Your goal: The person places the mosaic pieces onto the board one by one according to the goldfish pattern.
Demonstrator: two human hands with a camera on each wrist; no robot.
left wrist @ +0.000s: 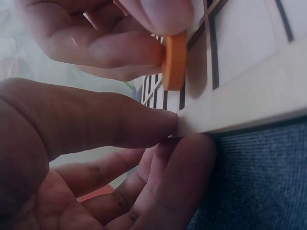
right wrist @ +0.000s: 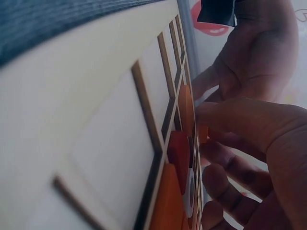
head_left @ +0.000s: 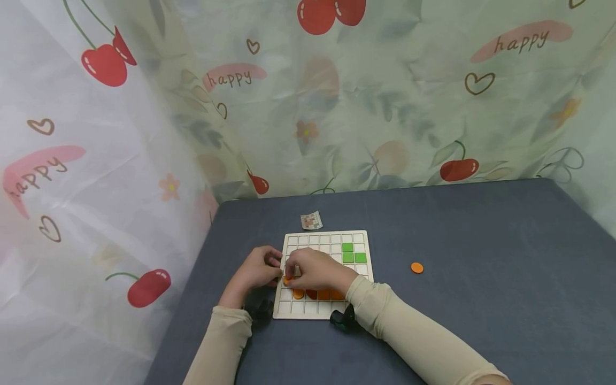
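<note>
A pale grid board lies on the dark tabletop. My left hand pinches its left edge between thumb and finger. Over the board's left columns, my right hand pinches an orange round piece, which stands on edge close over a cell in the left wrist view. Just below it on the board sits another orange round piece, followed by a dark red piece and orange square tiles. My right hand covers the middle of the grid.
Three green square tiles sit at the board's upper right. A loose orange round piece lies on the table to the right. Behind the board lies a small patterned card. A printed curtain hangs beyond the table's back edge.
</note>
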